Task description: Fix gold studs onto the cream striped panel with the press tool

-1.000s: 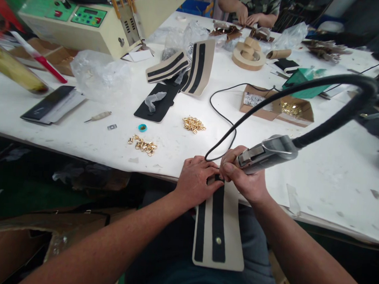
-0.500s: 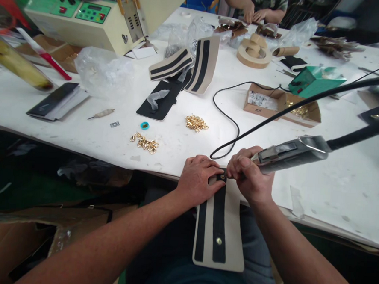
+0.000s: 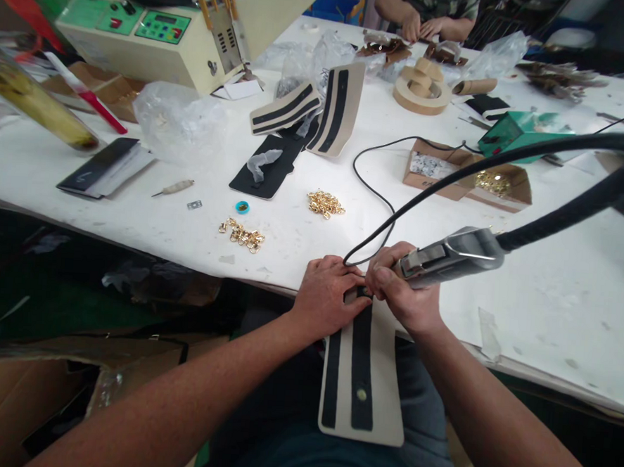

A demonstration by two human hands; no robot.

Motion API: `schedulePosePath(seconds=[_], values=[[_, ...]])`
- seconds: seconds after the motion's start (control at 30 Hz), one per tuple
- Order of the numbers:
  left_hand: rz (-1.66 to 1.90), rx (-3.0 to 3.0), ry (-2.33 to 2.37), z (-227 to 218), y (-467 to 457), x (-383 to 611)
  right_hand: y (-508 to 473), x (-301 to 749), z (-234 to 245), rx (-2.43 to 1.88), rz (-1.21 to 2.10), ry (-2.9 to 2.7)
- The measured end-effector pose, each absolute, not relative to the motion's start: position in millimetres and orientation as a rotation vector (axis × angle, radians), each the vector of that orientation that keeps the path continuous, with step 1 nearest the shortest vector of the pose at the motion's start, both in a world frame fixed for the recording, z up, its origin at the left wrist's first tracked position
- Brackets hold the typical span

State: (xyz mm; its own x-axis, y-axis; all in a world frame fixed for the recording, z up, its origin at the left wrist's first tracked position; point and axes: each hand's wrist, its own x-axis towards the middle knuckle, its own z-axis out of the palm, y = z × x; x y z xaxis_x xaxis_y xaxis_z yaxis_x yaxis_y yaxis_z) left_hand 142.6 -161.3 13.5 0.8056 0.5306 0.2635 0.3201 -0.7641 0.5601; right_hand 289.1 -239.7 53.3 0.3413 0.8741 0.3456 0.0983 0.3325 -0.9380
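Note:
A beige panel [image 3: 388, 379] with two black strips lies across my lap, its far end on the table edge. A round brass-coloured stud [image 3: 361, 394] sits on the wider strip near my end. My left hand [image 3: 325, 295] holds the far end down, thumb and forefinger on either side of a small metal fastener [image 3: 364, 291]. In my right hand [image 3: 404, 288] is a metal handpiece [image 3: 451, 257] on a thick black cable, gripped near its front end. Its tip is hidden behind my fingers, close to the fastener.
Gold-coloured clasps [image 3: 242, 235] and another gold pile [image 3: 325, 204] lie on the white table [image 3: 195, 237]. Beyond are similar panels [image 3: 336, 112], a cardboard box of small parts [image 3: 468, 174], tape rolls [image 3: 421, 92] and a cream machine [image 3: 144, 47]. Another person's hands [image 3: 420, 27] work at the far side.
The handpiece and my right hand have shifted slightly left and towards the fastener, and the thick cable now bends more sharply. My left hand keeps its place on the panel.

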Motion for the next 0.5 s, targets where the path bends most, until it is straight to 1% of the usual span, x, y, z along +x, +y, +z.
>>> schedulePosePath(seconds=[0.37, 0.5], values=[[0.574, 2.493, 0.646, 13, -162, 143, -238, 290, 51, -1.105, 0.643, -1.124], [0.568, 2.490, 0.622, 13, -162, 142, -239, 291, 43, -1.105, 0.585, -1.020]])
